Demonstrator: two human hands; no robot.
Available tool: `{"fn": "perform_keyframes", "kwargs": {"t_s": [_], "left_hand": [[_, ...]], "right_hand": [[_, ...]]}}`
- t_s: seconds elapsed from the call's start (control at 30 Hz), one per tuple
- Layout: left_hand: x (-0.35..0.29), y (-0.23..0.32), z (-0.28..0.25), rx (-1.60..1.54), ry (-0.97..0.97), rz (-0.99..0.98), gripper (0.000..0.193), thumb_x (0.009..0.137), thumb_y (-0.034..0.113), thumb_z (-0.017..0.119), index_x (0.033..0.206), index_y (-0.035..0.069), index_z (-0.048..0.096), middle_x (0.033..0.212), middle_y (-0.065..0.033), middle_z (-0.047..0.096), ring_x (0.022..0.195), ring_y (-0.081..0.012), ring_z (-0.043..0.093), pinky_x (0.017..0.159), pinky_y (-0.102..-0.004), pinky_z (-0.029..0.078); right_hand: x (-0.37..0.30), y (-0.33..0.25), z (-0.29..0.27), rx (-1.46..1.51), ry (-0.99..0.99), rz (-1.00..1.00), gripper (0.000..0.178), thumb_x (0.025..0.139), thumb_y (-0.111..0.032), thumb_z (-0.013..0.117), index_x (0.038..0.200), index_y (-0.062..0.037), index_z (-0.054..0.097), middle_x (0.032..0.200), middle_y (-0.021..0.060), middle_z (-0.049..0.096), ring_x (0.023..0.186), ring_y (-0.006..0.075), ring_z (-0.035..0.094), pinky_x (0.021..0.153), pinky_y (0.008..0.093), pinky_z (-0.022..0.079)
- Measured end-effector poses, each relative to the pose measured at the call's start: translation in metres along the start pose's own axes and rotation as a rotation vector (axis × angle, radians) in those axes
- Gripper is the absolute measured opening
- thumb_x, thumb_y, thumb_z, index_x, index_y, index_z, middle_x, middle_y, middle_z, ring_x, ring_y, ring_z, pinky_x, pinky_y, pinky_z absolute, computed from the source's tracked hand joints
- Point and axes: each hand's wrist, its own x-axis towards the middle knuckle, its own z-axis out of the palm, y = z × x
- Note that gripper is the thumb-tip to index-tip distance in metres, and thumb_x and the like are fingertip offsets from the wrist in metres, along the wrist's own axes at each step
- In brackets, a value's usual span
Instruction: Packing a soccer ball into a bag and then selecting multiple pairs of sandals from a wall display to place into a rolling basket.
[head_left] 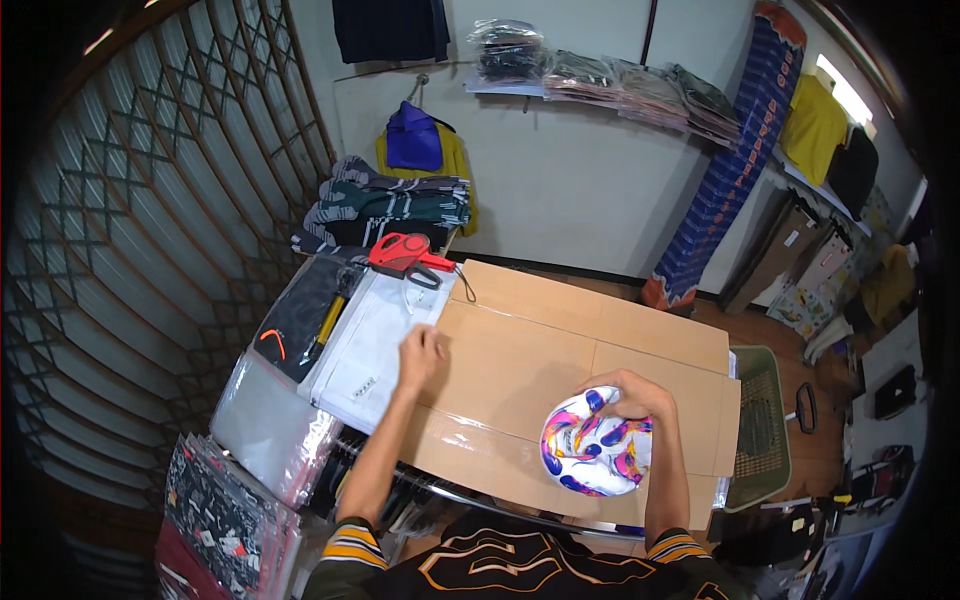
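Cloth (pixel 590 458) handling seems the step in hand. Left hand (pixel 422 357), fingers curled, is at the cardboard's (pixel 510 345) left edge; I cannot tell if it holds anything. Right hand (pixel 642 395) grips the cloth, near right on the cardboard. Next move likely needs both hands.

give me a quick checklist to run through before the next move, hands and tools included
1. Right hand on the patterned item: ok, it grips the upper right edge.
2. Left hand on it too: not ok, it is apart, over the left part of the cardboard.
3. Left hand holding nothing: cannot tell, the fingers are bent and their inside is hidden.
4. Patterned item within the cardboard's edges: ok in this view.
5. Red label gun away from both hands: ok, it lies beyond the left hand.
6. Yellow tool away from both hands: ok, it lies on the left.
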Motion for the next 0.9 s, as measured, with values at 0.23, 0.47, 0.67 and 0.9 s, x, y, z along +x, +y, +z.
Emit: {"fn": "perform_keyframes", "kwargs": {"t_s": [0.23, 0.47, 0.67, 0.9], "left_hand": [[0.112, -0.086, -0.044, 0.335, 0.185, 0.186, 0.013, 0.083, 0.009, 0.064, 0.088, -0.002, 0.070, 0.080, -0.0209, 0.068, 0.076, -0.0355, 0.067, 0.070, -0.0406, 0.051], [0.113, -0.104, -0.031, 0.423, 0.097, 0.090, 0.015, 0.081, 0.007, 0.066, 0.092, 0.000, 0.072, 0.085, -0.0222, 0.068, 0.081, -0.0374, 0.067, 0.074, -0.0426, 0.051], [0.090, -0.093, -0.037, 0.401, 0.240, 0.113, 0.033, 0.081, 0.009, 0.066, 0.112, -0.001, 0.064, 0.099, -0.0230, 0.063, 0.088, -0.0368, 0.063, 0.076, -0.0432, 0.050], [-0.071, 0.002, -0.009, -0.039, 0.169, 0.011, 0.031, 0.085, 0.011, 0.067, 0.113, -0.001, 0.060, 0.100, -0.0131, 0.064, 0.087, -0.0212, 0.062, 0.069, -0.0323, 0.051]], "right_hand": [[0.011, -0.009, 0.016, -0.006, 0.104, 0.149, 0.049, 0.068, -0.003, 0.076, 0.115, -0.0067, 0.065, 0.101, 0.0126, 0.070, 0.090, 0.0229, 0.066, 0.085, 0.0322, 0.051], [-0.001, -0.009, 0.023, 0.094, 0.215, 0.224, 0.047, 0.066, -0.002, 0.075, 0.112, -0.0071, 0.066, 0.098, 0.0137, 0.070, 0.089, 0.0254, 0.066, 0.083, 0.0337, 0.050], [-0.016, -0.011, 0.037, -0.033, 0.371, 0.153, 0.068, 0.065, -0.015, 0.077, 0.128, -0.0066, 0.054, 0.118, 0.0160, 0.062, 0.109, 0.0288, 0.060, 0.093, 0.0369, 0.045], [-0.075, -0.062, 0.066, -0.459, 0.267, 0.270, 0.141, 0.041, -0.065, 0.084, 0.148, -0.0059, 0.015, 0.145, 0.0362, 0.014, 0.135, 0.0526, 0.017, 0.106, 0.0630, 0.020]]}}
